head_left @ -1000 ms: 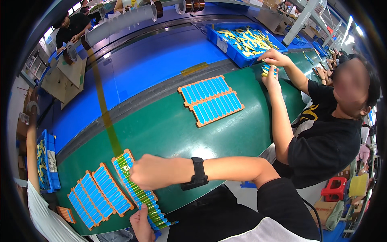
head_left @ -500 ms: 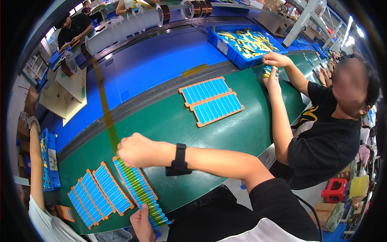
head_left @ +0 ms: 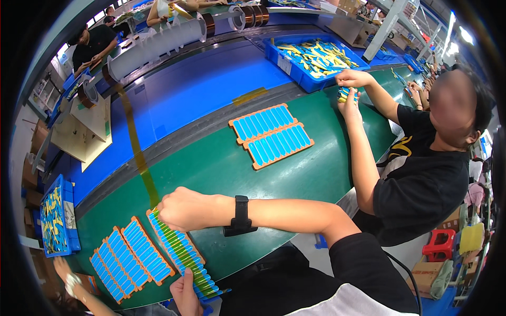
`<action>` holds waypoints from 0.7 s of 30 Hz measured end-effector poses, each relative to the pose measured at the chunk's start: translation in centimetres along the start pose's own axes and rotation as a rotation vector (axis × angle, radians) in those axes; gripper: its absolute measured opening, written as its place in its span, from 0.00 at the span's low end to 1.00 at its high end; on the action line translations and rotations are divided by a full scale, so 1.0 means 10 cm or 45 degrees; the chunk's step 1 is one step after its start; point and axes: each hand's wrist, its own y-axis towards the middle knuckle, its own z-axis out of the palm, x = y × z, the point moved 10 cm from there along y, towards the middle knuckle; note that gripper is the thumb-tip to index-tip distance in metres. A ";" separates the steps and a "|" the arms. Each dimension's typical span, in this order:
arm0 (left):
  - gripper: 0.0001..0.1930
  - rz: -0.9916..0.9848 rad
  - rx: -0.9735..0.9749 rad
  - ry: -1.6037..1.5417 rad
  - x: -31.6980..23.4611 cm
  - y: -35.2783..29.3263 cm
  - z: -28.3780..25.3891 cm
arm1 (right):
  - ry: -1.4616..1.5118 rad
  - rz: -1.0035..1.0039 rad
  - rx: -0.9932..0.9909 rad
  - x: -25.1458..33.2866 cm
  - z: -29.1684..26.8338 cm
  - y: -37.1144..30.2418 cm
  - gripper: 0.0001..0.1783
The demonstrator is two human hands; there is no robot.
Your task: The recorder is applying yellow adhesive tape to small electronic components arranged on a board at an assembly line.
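Observation:
A narrow orange tray (head_left: 196, 253) of blue strips lies slantwise before me on the green table, a clear amber tape (head_left: 138, 154) stretched lengthwise over it. At the tray's far end my right hand (head_left: 183, 208) is closed, knuckles up, where the tape meets the tray; its fingertips are hidden. My left hand (head_left: 185, 295) grips the near end, thumb on top, and its other fingers are mostly out of sight. Just left of this tray are more orange trays (head_left: 126, 258) filled with blue strips, set side by side.
Two joined filled trays (head_left: 271, 135) lie mid-table. A blue bin (head_left: 311, 84) of yellow-and-blue pieces stands at the back, another bin (head_left: 70, 231) at left. At right a co-worker (head_left: 421, 174) holds a bundle of pieces. Tape rolls (head_left: 87, 95) hang on a bar behind.
At the left, another person's arm has come down from beside the bin to the table's near left corner, uncovering the bin. My hands keep nearly the same places on the tray.

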 end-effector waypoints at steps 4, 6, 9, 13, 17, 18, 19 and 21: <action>0.16 -0.022 0.016 -0.024 -0.08 -0.07 0.09 | -0.162 0.048 -0.112 -0.12 0.02 0.08 0.10; 0.14 -0.008 0.030 0.031 -0.02 0.00 0.00 | -0.229 0.023 -0.198 -0.16 -0.04 0.12 0.10; 0.14 0.079 -0.026 0.015 0.00 0.01 -0.03 | -0.180 0.076 -0.144 -0.26 -0.03 0.21 0.06; 0.17 0.163 -0.098 -0.048 -0.09 -0.04 0.01 | -0.271 0.113 -0.226 -0.40 -0.08 0.26 0.06; 0.18 0.169 -0.071 0.053 -0.12 -0.02 0.05 | -0.086 0.175 -0.294 -0.27 -0.60 0.08 0.08; 0.18 0.147 -0.044 0.073 -0.09 -0.05 0.07 | -0.085 0.176 -0.312 -0.23 -0.68 0.01 0.09; 0.19 0.145 -0.035 0.042 -0.14 -0.05 0.14 | -0.043 0.206 -0.247 -0.26 -0.70 -0.06 0.09; 0.19 0.113 -0.100 -0.008 -0.20 -0.13 0.12 | 0.043 0.202 -0.161 -0.23 -0.62 -0.08 0.08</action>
